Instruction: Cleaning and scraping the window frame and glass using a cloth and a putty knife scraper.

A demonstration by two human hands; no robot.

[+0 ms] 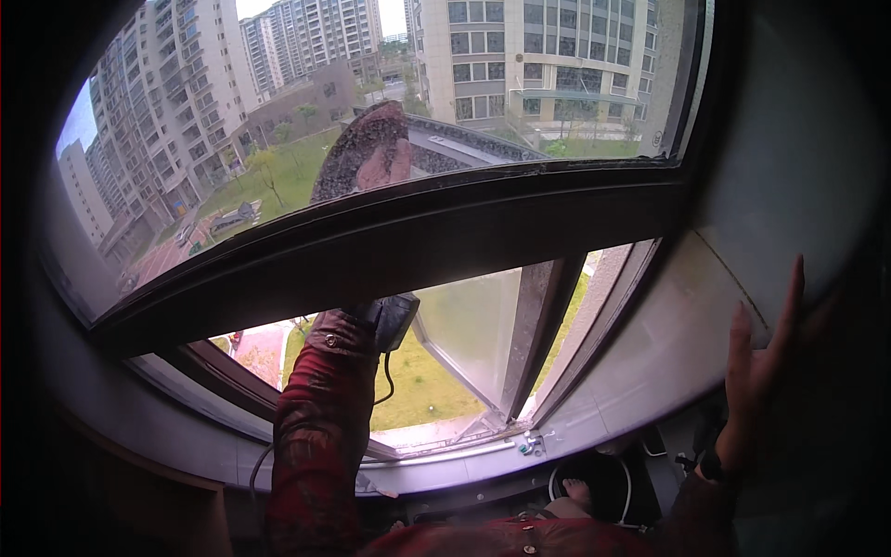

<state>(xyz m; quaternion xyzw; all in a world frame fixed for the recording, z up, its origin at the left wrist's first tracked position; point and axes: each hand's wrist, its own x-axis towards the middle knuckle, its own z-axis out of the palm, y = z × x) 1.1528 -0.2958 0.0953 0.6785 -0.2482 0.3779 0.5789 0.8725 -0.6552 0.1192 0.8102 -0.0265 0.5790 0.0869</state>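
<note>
My left arm (320, 418), in a dark red sleeve, reaches out through the open lower window. A black box-shaped device (396, 320) with a cable sits at its wrist. The dark window frame (408, 241) hides my left hand there. A pinkish hand shape (382, 165) shows in the dusty upper pane (575, 121), beside a dark reddish patch; whether it is seen through the glass or reflected, I cannot tell. My right hand (763, 367) is open with fingers spread, against or close to the pale tiled wall (724, 269). It holds nothing visible.
An outward-opened frosted sash (473, 325) stands right of my left arm, above a long drop to grass. Metal window hardware (531, 444) lies on the pale sill (436, 473). Below are a bare foot (577, 492) and a looped white hose (626, 487). Tall buildings stand outside.
</note>
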